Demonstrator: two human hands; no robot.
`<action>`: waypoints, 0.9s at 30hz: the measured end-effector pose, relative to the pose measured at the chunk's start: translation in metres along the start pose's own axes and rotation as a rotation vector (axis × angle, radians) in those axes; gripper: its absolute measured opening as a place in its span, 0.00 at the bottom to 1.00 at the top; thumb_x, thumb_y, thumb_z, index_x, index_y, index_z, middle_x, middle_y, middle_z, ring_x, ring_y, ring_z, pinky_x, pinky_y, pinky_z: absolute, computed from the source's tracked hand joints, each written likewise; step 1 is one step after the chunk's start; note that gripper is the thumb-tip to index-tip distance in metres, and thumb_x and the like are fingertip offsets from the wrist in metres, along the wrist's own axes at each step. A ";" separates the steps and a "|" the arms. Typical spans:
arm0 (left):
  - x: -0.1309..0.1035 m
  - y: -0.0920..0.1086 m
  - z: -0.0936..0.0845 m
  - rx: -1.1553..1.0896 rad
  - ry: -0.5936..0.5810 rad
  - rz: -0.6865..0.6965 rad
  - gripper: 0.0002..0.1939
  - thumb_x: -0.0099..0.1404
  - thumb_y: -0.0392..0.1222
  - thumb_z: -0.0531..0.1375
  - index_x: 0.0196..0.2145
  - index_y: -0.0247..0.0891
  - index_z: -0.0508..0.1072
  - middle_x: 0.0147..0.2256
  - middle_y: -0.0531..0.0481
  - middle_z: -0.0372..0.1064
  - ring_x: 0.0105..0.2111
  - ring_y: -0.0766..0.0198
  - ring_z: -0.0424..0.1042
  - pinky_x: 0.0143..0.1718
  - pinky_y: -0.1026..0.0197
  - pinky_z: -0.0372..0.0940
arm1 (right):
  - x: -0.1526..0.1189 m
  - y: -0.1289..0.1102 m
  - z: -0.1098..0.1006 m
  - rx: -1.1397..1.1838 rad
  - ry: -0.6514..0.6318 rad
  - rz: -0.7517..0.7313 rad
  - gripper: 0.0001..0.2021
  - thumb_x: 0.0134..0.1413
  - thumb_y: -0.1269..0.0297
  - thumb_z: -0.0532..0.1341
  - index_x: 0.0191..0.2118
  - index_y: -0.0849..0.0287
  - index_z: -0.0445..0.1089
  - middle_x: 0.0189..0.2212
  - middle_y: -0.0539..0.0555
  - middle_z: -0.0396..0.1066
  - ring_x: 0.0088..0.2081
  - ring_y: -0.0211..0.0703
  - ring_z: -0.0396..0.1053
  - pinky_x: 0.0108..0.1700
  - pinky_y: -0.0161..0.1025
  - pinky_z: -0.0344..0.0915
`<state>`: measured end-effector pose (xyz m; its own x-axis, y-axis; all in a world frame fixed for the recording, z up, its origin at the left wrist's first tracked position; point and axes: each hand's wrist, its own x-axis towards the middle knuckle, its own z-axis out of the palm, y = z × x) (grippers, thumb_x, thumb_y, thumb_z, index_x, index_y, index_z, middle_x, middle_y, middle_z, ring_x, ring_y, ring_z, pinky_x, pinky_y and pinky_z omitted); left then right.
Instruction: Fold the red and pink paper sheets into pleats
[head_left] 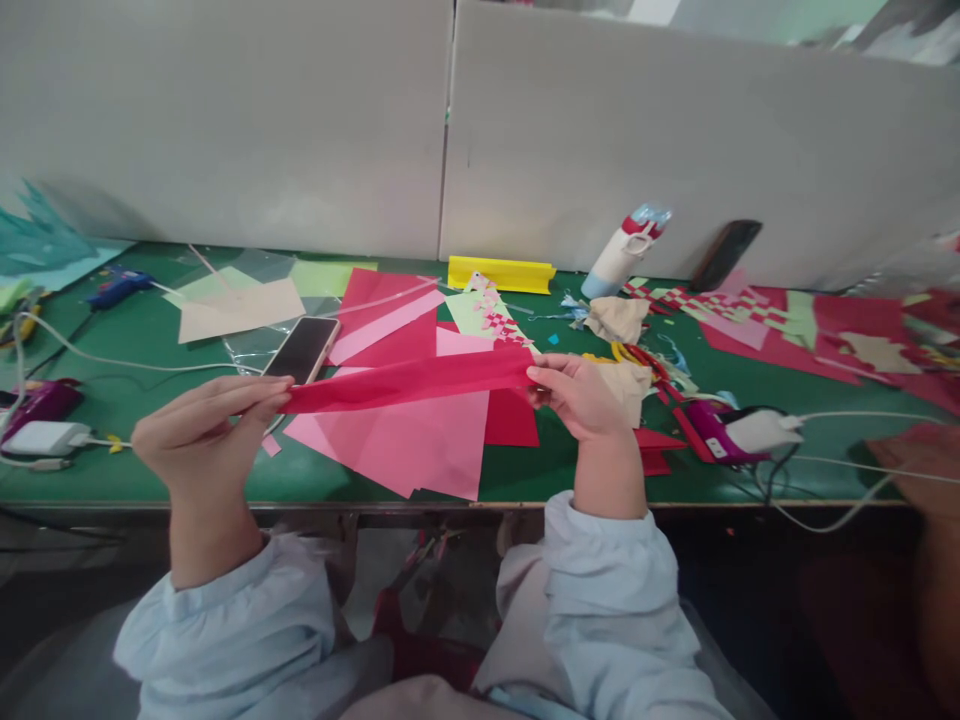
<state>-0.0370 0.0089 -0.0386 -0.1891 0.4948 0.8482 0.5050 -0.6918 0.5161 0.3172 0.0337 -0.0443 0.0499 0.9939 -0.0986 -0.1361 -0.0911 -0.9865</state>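
Stretched between my hands is a long red paper strip [412, 381], held above the table. My left hand [214, 425] pinches its left end between thumb and fingers. At the other end, my right hand [574, 395] grips the strip, with some fingers partly hidden behind it. Below the strip lie overlapping pink paper sheets [420, 450] and a red sheet [512, 420]. Behind it are another red sheet [386, 305] and a phone [302, 347] lying flat near my left hand.
On the green table [300, 480] stand a white bottle [622, 255] and a yellow folded strip [501, 274] near the grey partition [300, 120]. A blue glue gun [118, 287] lies left. Purple power strips with white chargers [765, 432] and cables sit at both sides. A person's arm [941, 540] shows at right.
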 end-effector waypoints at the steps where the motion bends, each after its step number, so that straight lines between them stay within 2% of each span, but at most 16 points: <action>1: 0.000 0.000 0.000 -0.009 0.006 0.000 0.11 0.49 0.30 0.70 0.31 0.43 0.82 0.30 0.51 0.80 0.29 0.59 0.77 0.29 0.59 0.70 | 0.000 0.000 -0.001 0.003 -0.017 0.006 0.17 0.27 0.59 0.75 0.26 0.60 0.72 0.18 0.45 0.68 0.18 0.31 0.64 0.21 0.31 0.61; 4: -0.001 -0.001 0.001 -0.038 -0.011 0.001 0.10 0.49 0.31 0.70 0.30 0.44 0.82 0.29 0.52 0.80 0.29 0.60 0.77 0.29 0.59 0.70 | 0.000 0.001 -0.003 -0.015 -0.067 0.016 0.17 0.30 0.57 0.75 0.24 0.61 0.71 0.18 0.46 0.67 0.18 0.31 0.64 0.21 0.30 0.60; 7: -0.001 0.002 0.002 -0.054 -0.053 -0.053 0.10 0.50 0.31 0.70 0.31 0.44 0.82 0.30 0.52 0.80 0.30 0.61 0.77 0.30 0.60 0.70 | 0.001 0.003 -0.003 -0.020 -0.063 0.016 0.19 0.32 0.53 0.75 0.22 0.61 0.70 0.18 0.45 0.65 0.19 0.31 0.64 0.20 0.30 0.59; 11: -0.002 0.004 0.004 -0.036 -0.046 -0.209 0.07 0.50 0.34 0.70 0.29 0.43 0.82 0.29 0.52 0.79 0.27 0.64 0.75 0.28 0.63 0.67 | 0.002 0.004 -0.004 0.013 -0.017 0.015 0.20 0.26 0.54 0.77 0.21 0.60 0.70 0.19 0.45 0.63 0.20 0.31 0.64 0.21 0.30 0.62; 16: -0.003 -0.002 0.005 -0.032 -0.094 -0.412 0.07 0.47 0.39 0.72 0.28 0.39 0.82 0.24 0.51 0.77 0.23 0.66 0.71 0.23 0.65 0.64 | 0.005 0.005 -0.005 0.043 -0.003 0.021 0.21 0.23 0.54 0.78 0.19 0.60 0.70 0.19 0.45 0.63 0.20 0.30 0.63 0.22 0.30 0.63; 27: -0.002 -0.010 0.008 0.053 -0.122 -0.598 0.10 0.45 0.44 0.71 0.27 0.39 0.82 0.21 0.50 0.75 0.21 0.66 0.68 0.15 0.67 0.59 | 0.010 0.008 -0.004 0.002 0.040 0.057 0.25 0.18 0.50 0.78 0.20 0.60 0.69 0.18 0.43 0.62 0.20 0.29 0.63 0.22 0.29 0.60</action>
<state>-0.0347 0.0189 -0.0463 -0.3568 0.8480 0.3920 0.3829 -0.2500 0.8893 0.3203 0.0427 -0.0538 0.0811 0.9838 -0.1599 -0.1420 -0.1474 -0.9788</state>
